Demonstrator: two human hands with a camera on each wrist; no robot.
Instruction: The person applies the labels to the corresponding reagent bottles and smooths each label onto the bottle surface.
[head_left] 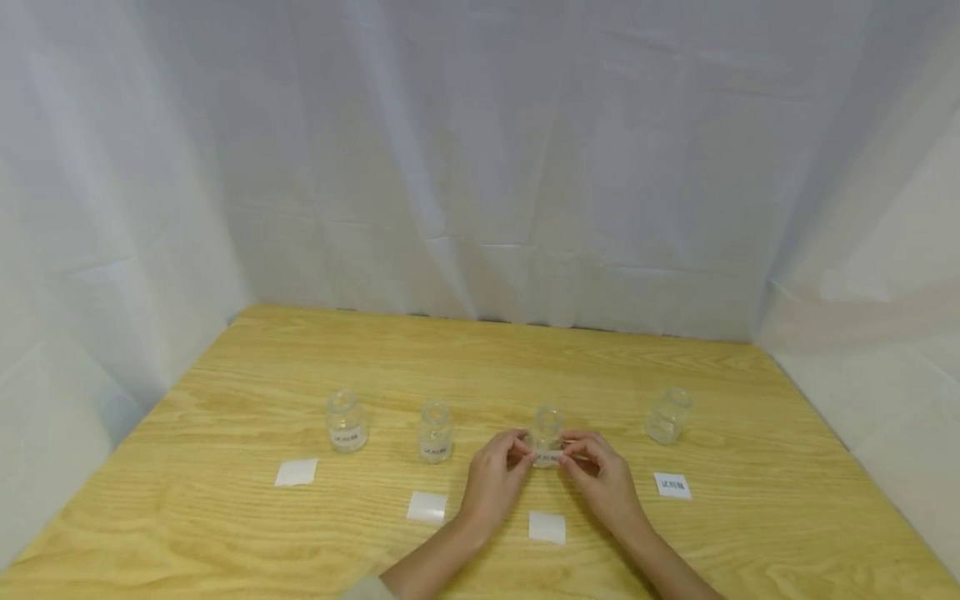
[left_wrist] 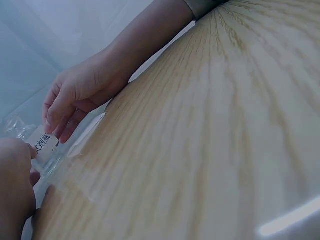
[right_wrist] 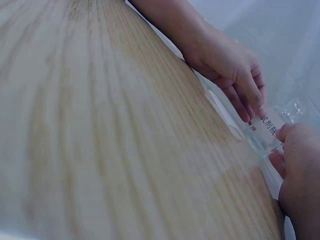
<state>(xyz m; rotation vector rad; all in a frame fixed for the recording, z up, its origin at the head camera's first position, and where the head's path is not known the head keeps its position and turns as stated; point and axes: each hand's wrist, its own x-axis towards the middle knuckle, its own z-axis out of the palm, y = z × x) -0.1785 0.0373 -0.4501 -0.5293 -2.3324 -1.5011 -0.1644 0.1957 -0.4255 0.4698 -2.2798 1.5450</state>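
Note:
In the head view a clear glass bottle (head_left: 548, 421) stands upright between the two hands. Across its front lies a white label (right_wrist: 268, 123) with printed characters. My left hand (head_left: 492, 477) pinches the label's left end, thumb in front and fingers curled by the glass. At the other end my right hand (head_left: 604, 483) pinches it likewise. Both hands also show close up in the wrist views; the finger contacts behind the bottle are hidden. Whether the label's ends touch the glass I cannot tell.
To the left stand two labelled bottles, one farther out (head_left: 347, 423) and one nearer (head_left: 436, 433). An unlabelled bottle (head_left: 669, 416) stands at right, a printed label (head_left: 672, 486) before it. Blank white pieces lie at left (head_left: 296, 472), centre (head_left: 427, 507) and between the forearms (head_left: 547, 527).

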